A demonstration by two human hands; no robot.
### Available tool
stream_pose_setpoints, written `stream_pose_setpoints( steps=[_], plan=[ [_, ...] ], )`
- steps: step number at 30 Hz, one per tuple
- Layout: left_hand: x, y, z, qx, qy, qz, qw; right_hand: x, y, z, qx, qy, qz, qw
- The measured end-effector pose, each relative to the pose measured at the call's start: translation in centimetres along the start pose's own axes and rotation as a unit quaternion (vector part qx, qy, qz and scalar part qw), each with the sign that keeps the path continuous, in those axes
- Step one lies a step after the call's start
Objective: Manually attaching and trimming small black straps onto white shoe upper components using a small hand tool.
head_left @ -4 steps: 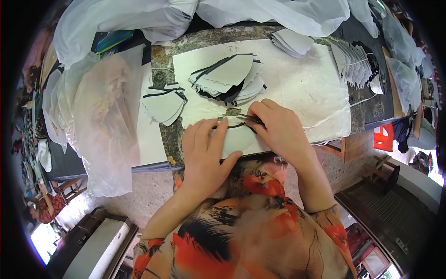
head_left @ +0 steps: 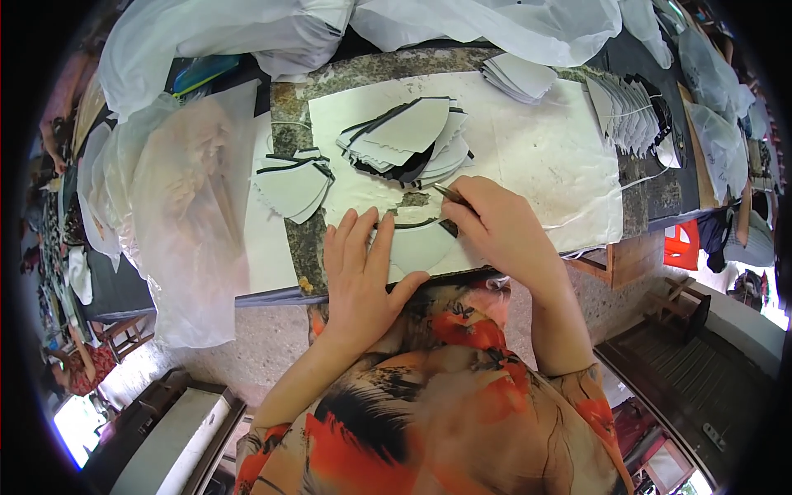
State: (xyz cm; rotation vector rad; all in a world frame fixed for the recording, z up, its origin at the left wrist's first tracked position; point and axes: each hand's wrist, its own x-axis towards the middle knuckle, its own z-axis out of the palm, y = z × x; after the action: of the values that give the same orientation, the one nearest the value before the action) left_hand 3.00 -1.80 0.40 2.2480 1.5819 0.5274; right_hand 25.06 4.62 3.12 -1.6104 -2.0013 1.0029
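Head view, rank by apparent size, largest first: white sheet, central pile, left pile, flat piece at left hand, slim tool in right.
1. White sheet
2. Central pile
3. Left pile and flat piece: unsure, left hand partly covers the piece
4. Slim tool, visible part only

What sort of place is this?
Probably a small workshop: there's a pile of pale, dark-edged cut pieces, a worn, stained work board and big translucent plastic bags.
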Motion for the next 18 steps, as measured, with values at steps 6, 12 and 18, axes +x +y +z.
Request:
stream_pose_setpoints(
  steps=[6, 12, 18],
  plan=[
    [-0.3, -0.5, 0.0, -0.005, 0.005, 0.018, 1.000, 0.2, 0.8, -0.8, 0.067, -0.051, 0.022, 0.996],
    [-0.2, -1.0, 0.2, -0.074, 0.028, 0.027, 0.996, 0.7, 0.7, -1.4, 0.085, -0.103, 0.049, 0.990],
    [-0.8, -1.2, 0.0, -0.109, 0.048, 0.043, 0.992, 0.4, 0.1, -1.1, 0.089, -0.133, 0.033, 0.987]
  ],
)
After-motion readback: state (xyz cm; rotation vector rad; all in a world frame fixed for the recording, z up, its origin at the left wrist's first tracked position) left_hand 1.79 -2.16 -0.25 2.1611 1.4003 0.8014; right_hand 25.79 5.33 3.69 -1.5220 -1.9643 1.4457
